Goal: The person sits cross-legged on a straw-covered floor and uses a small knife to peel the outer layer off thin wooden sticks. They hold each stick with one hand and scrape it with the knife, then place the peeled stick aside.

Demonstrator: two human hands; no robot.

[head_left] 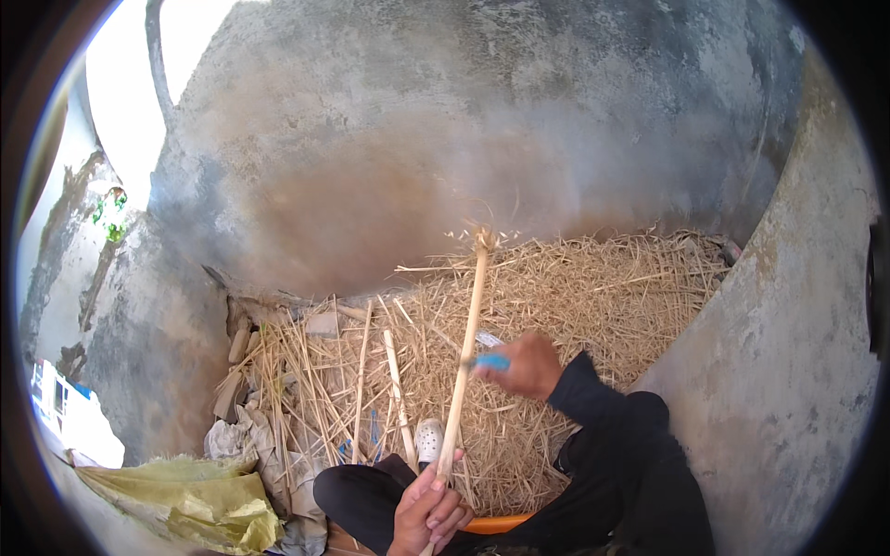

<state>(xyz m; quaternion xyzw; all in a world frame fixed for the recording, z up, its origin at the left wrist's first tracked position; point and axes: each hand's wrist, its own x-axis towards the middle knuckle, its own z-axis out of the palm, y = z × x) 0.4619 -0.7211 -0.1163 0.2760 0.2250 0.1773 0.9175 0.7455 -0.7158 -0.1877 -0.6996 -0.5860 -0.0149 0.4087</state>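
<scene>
Head view: a long, slender, pale-yellow cane stick (476, 301) slants up from the left hand's fingers, leaning slightly right, with a frayed, curled tuft at its far end. Left hand (429, 514): fingers clamped round the stick near its lower end, thumb laid along it; this grip probably serves as the anchor, leaving the length beyond the fingertips free. Right hand (531, 364): somewhat blurred, fingers closed on a small tool with a bright-blue handle (492, 362). Beyond the handle, on the side away from the right fingers, a thin dark edge lies across the stick about midway; whether it bites or only touches, cannot tell. Holding the tool crosswise likely lets its edge meet the stick squarely.

Below the left fingers' line of reach, beside the stick, a white perforated clog (428, 440) shows between black-clothed legs. Left of the stick, well apart from the right fingers, two loose pale sticks (362, 380) lean upright, perhaps kept within the left hand's reach. Beyond and around the right fingers spreads a deep bed of straw-coloured shavings (603, 296), banked against a stained grey plaster wall (417, 120). Far left of the left fingers: a crumpled yellow-green woven sack (176, 496).
</scene>
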